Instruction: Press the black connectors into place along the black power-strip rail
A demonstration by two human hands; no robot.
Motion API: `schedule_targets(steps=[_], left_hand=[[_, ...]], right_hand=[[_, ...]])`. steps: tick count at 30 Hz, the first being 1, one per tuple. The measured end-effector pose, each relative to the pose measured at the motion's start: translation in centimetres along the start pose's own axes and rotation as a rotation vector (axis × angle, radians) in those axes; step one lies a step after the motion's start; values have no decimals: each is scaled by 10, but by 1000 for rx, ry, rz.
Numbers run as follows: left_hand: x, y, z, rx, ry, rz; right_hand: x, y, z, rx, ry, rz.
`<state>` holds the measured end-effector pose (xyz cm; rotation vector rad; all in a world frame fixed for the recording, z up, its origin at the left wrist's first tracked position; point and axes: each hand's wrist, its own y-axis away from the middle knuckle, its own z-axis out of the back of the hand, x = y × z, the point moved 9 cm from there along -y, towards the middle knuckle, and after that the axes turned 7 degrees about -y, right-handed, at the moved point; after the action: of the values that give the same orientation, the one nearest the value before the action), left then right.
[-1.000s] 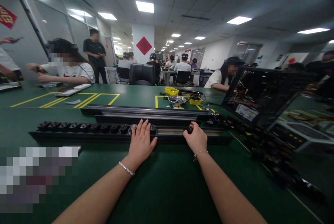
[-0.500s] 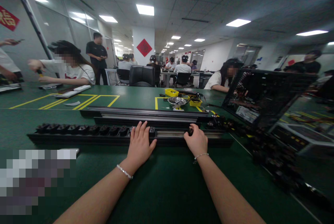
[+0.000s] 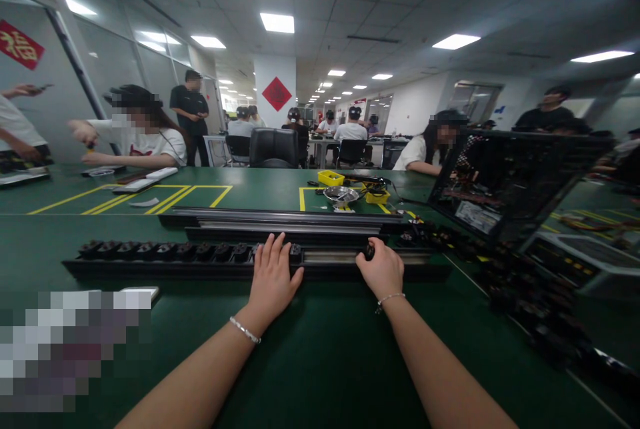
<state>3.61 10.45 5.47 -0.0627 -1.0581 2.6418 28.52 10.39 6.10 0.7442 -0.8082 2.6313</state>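
Note:
A long black rail [image 3: 170, 271] lies crosswise in front of me, with a row of black socket-like modules [image 3: 185, 251] seated along its left and middle part. My left hand [image 3: 274, 281] rests on the rail with fingers stretched out, over the modules at the right end of the row. Farther right, my right hand [image 3: 385, 270] pinches a small black module [image 3: 369, 253] at the rail. Between the hands a bare pale channel [image 3: 330, 257] of the rail shows. The fingers hide part of the gripped module.
More black rails [image 3: 285, 221] lie just behind. A metal bowl [image 3: 341, 196] and yellow trays [image 3: 331, 178] stand beyond them. Loose black modules [image 3: 525, 295] are heaped at right, near an open black computer case [image 3: 515, 182]. A co-worker [image 3: 145, 129] sits at the far left.
The whole view has shifted slightly, so things appear a little to the right and lower. Both hands keep the same places on the rail.

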Motion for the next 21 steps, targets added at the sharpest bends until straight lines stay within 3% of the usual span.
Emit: schedule_targets(steps=[21], left_hand=[[-1, -1, 2, 4, 29, -13]], right_hand=[[-1, 0, 4, -25, -10, 19]])
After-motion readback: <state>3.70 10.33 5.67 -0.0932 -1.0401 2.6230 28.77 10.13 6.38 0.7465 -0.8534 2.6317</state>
